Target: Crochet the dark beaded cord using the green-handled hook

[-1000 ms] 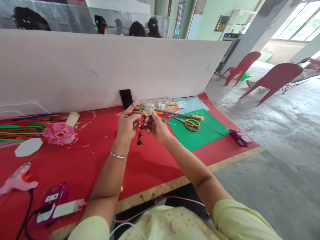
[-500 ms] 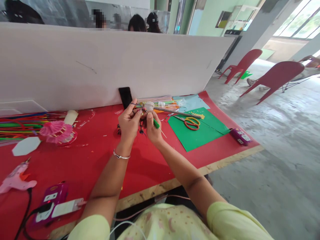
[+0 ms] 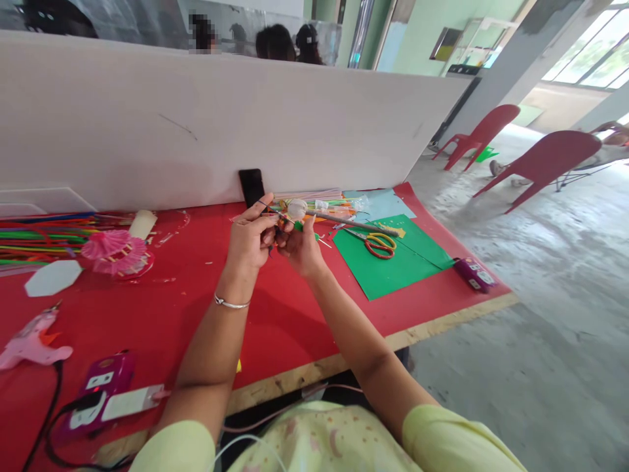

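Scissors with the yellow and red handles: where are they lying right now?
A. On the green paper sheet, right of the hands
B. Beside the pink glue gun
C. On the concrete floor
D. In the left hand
A. The scissors lie flat on the green paper sheet, to the right of both hands and touched by neither.

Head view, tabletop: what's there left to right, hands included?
Pink glue gun → purple power strip → pink paper flower → left hand → right hand → scissors → green paper sheet → purple box.
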